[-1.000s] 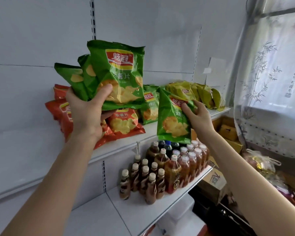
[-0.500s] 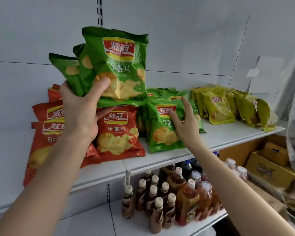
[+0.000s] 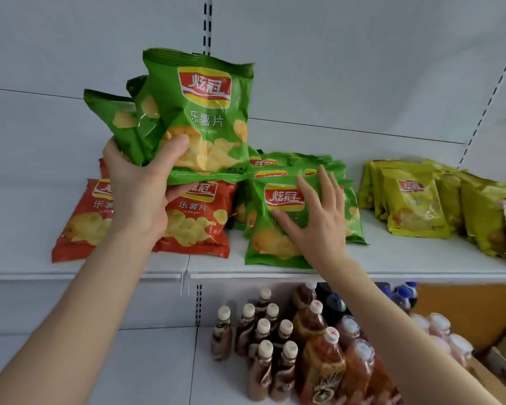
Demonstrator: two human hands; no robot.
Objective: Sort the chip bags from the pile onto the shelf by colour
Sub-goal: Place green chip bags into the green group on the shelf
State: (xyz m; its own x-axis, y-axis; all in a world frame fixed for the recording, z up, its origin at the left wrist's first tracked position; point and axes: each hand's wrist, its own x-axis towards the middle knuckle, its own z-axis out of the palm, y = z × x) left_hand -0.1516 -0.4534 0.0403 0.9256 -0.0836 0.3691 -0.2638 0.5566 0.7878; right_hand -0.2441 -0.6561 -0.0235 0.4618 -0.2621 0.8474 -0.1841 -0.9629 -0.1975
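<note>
Right hand [image 3: 319,226] has flattened onto the front green chip bag [image 3: 263,247], now lying on the shelf [image 3: 392,260].
At the left, red chip bags [image 3: 196,223] lie on the shelf; above them the left hand [image 3: 138,197] grips three green chip bags [image 3: 199,118] upright, thumb across the front one. Mid-shelf, the right hand's fingers are straight and spread on the front bag of the green stack [image 3: 298,162]. Yellow chip bags [image 3: 412,206] lie well right; bottles [image 3: 304,340] stand below.
</note>
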